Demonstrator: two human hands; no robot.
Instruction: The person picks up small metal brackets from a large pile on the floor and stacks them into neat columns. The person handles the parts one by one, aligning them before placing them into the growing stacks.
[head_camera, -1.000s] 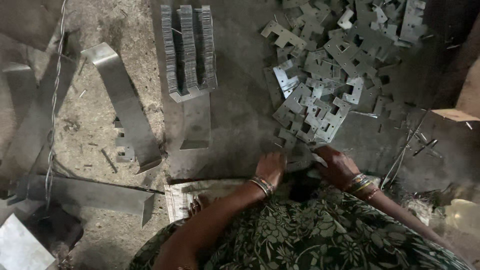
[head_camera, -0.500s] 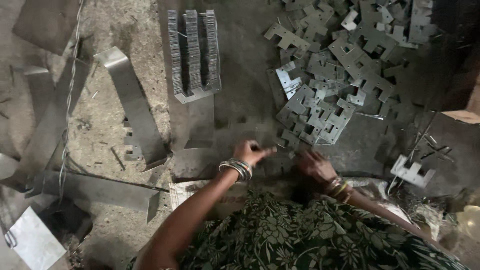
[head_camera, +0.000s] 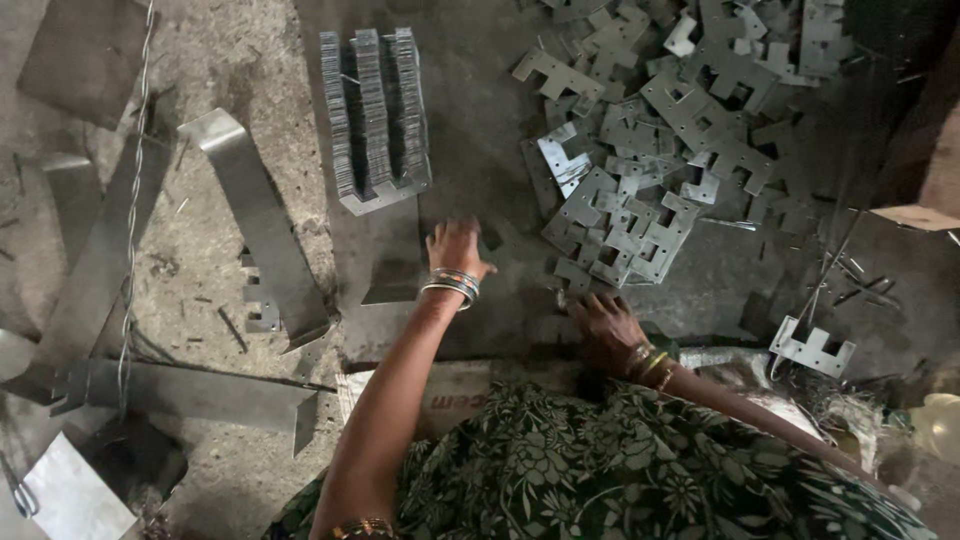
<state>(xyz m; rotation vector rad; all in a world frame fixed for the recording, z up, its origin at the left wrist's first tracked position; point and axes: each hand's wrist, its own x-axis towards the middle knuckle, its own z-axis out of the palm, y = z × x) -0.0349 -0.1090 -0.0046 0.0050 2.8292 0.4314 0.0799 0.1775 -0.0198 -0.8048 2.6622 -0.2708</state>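
Floor (head_camera: 500, 170) of dark, gritty concrete, littered throughout with sheet metal. Upper right: loose heap of stamped metal plates (head_camera: 660, 130), notched and grey, sprawled flat and overlapping. Far left: long metal strips (head_camera: 90, 270) lying crossed, thin wire (head_camera: 135, 160) running down over them. Beside those, bent metal channel (head_camera: 260, 225) lying aslant, one end turned up. Top centre: stacked plates (head_camera: 375, 115), packed on edge in three tight rows, well apart from the loose heap. Lower centre: flat cardboard piece (head_camera: 460, 390) under the arms, partly hidden by a green floral garment. Lone notched plate (head_camera: 812, 348) off to the right, near scattered wire scraps. Left hand (head_camera: 458, 250), bangles at the wrist, stretched forward with fingers spread and flat on bare floor just below the stacked plates, clasping nothing. Right hand (head_camera: 605, 318), also bangled, palm down at the near edge of the loose heap, fingers curled onto the nearest plates; whether closed on one, cannot tell.
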